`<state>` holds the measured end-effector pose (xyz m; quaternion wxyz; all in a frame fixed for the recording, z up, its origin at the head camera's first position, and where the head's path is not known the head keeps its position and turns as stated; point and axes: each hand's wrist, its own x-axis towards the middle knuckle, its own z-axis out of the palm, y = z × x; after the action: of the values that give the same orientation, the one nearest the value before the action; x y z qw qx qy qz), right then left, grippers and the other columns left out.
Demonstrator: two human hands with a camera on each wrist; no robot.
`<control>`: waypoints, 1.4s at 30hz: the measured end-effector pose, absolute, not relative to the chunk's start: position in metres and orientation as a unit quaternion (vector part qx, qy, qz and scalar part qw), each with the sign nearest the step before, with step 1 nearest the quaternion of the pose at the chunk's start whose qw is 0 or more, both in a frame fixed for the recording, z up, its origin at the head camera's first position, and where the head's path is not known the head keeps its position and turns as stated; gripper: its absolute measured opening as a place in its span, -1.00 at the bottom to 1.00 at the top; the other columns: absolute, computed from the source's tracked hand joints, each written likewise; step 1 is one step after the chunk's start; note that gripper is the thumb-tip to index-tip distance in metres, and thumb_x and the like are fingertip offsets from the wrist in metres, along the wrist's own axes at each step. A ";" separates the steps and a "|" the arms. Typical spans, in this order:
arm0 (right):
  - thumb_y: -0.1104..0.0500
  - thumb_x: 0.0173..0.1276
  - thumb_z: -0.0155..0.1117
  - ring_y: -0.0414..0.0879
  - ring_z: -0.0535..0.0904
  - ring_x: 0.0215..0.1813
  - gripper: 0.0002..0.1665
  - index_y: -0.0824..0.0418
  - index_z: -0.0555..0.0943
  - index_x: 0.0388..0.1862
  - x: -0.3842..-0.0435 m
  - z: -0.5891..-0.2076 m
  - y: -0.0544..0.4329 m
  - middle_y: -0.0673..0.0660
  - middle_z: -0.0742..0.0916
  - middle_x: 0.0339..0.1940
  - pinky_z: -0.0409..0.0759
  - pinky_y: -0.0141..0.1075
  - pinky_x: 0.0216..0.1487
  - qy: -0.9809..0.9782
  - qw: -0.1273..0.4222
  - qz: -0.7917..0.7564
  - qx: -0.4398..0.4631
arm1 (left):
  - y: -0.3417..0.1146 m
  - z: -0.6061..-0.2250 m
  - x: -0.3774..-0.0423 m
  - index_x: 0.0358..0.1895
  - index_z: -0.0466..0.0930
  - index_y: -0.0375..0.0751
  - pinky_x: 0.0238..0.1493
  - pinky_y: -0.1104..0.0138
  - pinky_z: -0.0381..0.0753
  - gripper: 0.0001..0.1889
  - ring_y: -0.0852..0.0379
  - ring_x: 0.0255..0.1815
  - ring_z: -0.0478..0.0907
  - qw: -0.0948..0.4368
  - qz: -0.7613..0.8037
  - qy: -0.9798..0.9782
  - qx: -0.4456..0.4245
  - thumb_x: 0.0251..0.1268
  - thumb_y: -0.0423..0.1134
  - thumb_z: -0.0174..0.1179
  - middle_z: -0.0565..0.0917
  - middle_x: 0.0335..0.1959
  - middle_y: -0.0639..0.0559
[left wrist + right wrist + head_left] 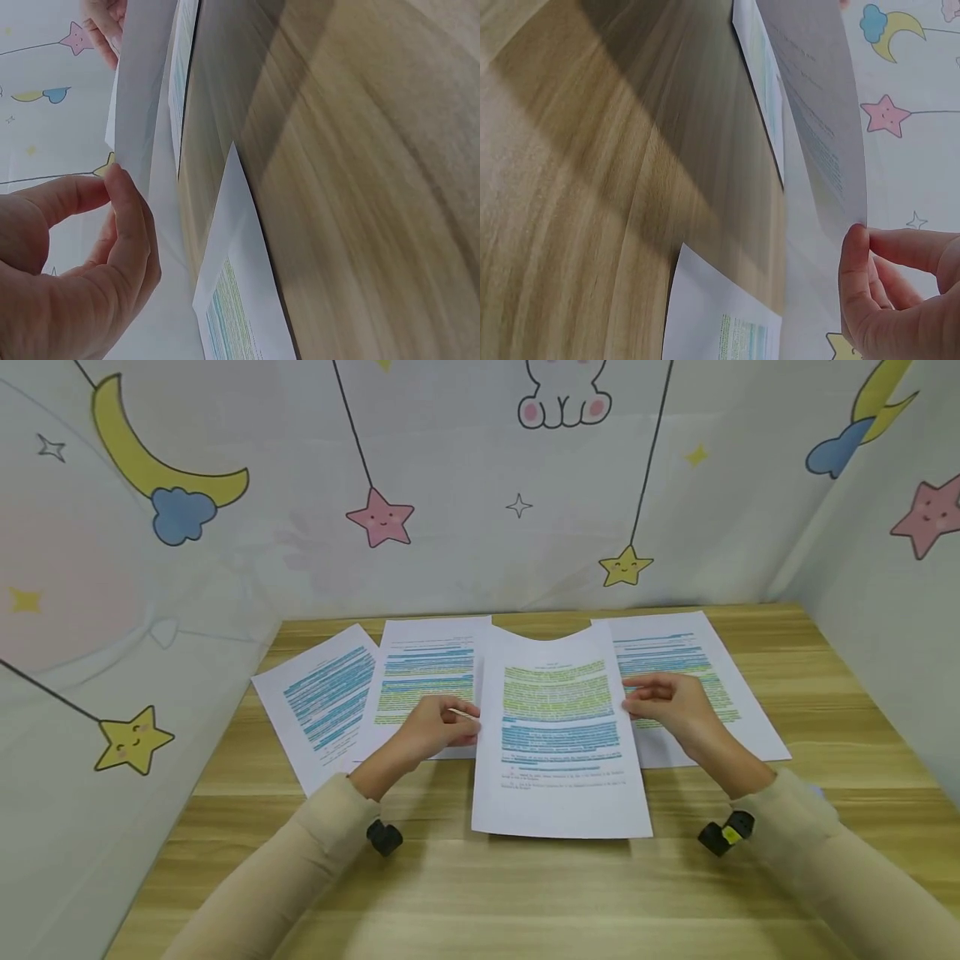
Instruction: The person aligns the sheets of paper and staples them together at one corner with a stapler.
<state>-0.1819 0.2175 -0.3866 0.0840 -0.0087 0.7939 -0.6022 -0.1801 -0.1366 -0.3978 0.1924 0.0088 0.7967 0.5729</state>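
Note:
A printed sheet of paper (562, 760), highlighted green above and blue below, is held up off the table between both hands, its top edge sagging in the middle. My left hand (437, 725) pinches its left edge between thumb and fingers; the left wrist view shows this left hand (90, 262) at the edge of the sheet (139, 90). On the opposite edge, my right hand (678, 710) pinches the paper. In the right wrist view the right hand's fingertips (859, 247) meet at the edge of the sheet (825, 97).
Behind the raised sheet, a highlighted page (427, 652) and a tilted page (330, 693) overlap on the left. Another highlighted page (720, 693) lies on the right. All rest on a wooden table (420, 893), with a patterned cloth backdrop (465, 560) along its far edge.

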 end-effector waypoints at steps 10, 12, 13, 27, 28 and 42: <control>0.35 0.37 0.34 -0.19 0.69 -0.24 -0.48 0.52 0.48 0.26 -0.171 -0.388 0.220 0.10 0.69 -0.23 0.72 -0.19 0.00 0.795 0.090 -0.600 -0.007 | -0.137 -0.399 -0.169 0.01 0.61 -0.40 -0.11 0.23 0.75 -0.76 0.09 -0.33 0.71 0.201 0.576 0.792 0.007 0.33 -0.40 0.30 0.71 -0.25 -0.18; 0.34 0.37 0.34 -0.18 0.70 -0.25 -0.47 0.52 0.48 0.26 -0.169 -0.388 0.220 0.11 0.68 -0.23 0.72 -0.20 0.00 0.795 0.091 -0.600 -0.009 | -0.138 -0.399 -0.167 0.01 0.61 -0.42 -0.07 0.17 0.74 -0.76 0.09 -0.33 0.70 0.202 0.579 0.790 0.010 0.32 -0.42 0.30 0.70 -0.26 -0.19; 0.33 0.37 0.35 -0.18 0.70 -0.25 -0.47 0.52 0.47 0.26 -0.167 -0.388 0.221 0.12 0.69 -0.23 0.72 -0.20 0.00 0.796 0.092 -0.598 -0.010 | -0.138 -0.399 -0.166 0.01 0.61 -0.43 -0.04 0.14 0.73 -0.76 0.07 -0.33 0.70 0.203 0.582 0.788 0.012 0.32 -0.43 0.29 0.70 -0.26 -0.19; 0.27 0.35 0.40 -0.14 0.72 -0.26 -0.44 0.46 0.50 0.27 -0.161 -0.393 0.219 0.13 0.72 -0.22 0.73 -0.26 -0.05 0.811 0.093 -0.577 -0.008 | -0.139 -0.396 -0.154 0.01 0.59 -0.45 -0.01 0.10 0.72 -0.75 -0.09 -0.22 0.71 0.210 0.587 0.781 0.030 0.33 -0.41 0.27 0.70 -0.26 -0.18; 0.28 0.35 0.40 -0.14 0.72 -0.26 -0.44 0.46 0.51 0.27 -0.161 -0.393 0.219 0.15 0.72 -0.21 0.73 -0.26 -0.05 0.812 0.092 -0.577 -0.007 | -0.139 -0.396 -0.154 0.01 0.59 -0.45 -0.01 0.10 0.72 -0.76 -0.08 -0.23 0.71 0.210 0.589 0.780 0.031 0.33 -0.41 0.27 0.70 -0.26 -0.18; 0.30 0.35 0.38 -0.13 0.72 -0.28 -0.47 0.46 0.51 0.25 -0.159 -0.400 0.218 0.18 0.72 -0.22 0.73 -0.23 -0.06 0.813 0.084 -0.576 -0.006 | -0.139 -0.406 -0.153 -0.05 0.61 -0.44 -0.10 0.15 0.75 -0.79 -0.04 -0.30 0.72 0.198 0.589 0.783 0.024 0.29 -0.42 0.29 0.66 -0.33 -0.14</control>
<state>-0.1585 0.2179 -0.3998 0.0840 -0.0065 0.8131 -0.5760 -0.1533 -0.1390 -0.4057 0.1985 0.0242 0.7827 0.5895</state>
